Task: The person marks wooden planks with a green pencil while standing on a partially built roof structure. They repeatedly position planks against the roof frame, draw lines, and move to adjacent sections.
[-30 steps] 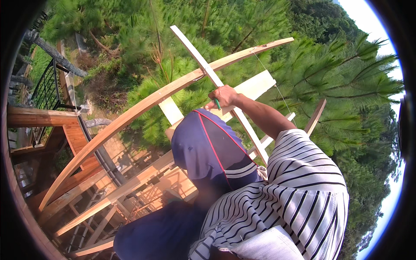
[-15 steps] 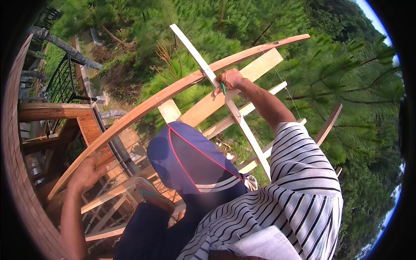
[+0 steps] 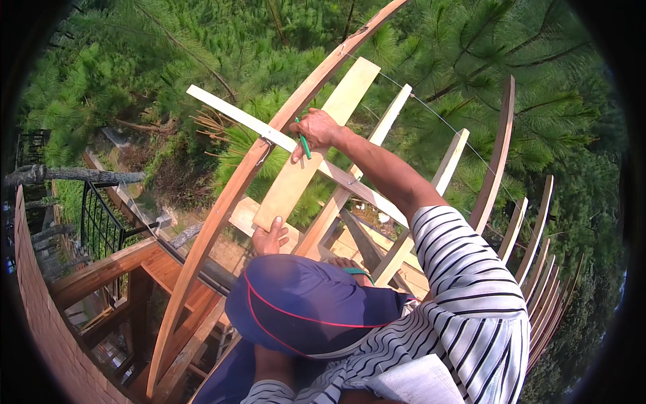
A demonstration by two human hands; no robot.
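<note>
A pale flat board [image 3: 346,94] lies at a slant across a narrow light wooden strip [image 3: 229,113], beside a long curved reddish beam [image 3: 219,219]. My right hand [image 3: 316,131] bends over the board close to that crossing, with a slim green pencil [image 3: 305,146] between its fingers. At the board's near end my left hand [image 3: 270,237] pinches the edge, thumb on top and its other fingers partly hidden below. Navy cloth with red piping [image 3: 303,303] covers much of my left forearm.
Light rafters [image 3: 451,161] and further curved beams [image 3: 498,155] run off to the right, with a thin string [image 3: 444,121] along their ends. A shingled roof edge [image 3: 50,303] curves at the left. Ground and trees show far below. A sandaled foot [image 3: 353,269] rests on the framing.
My left hand has left the curved beam and now grips the near end of the board. My right hand stays at the crossing with the pencil. The view has turned.
</note>
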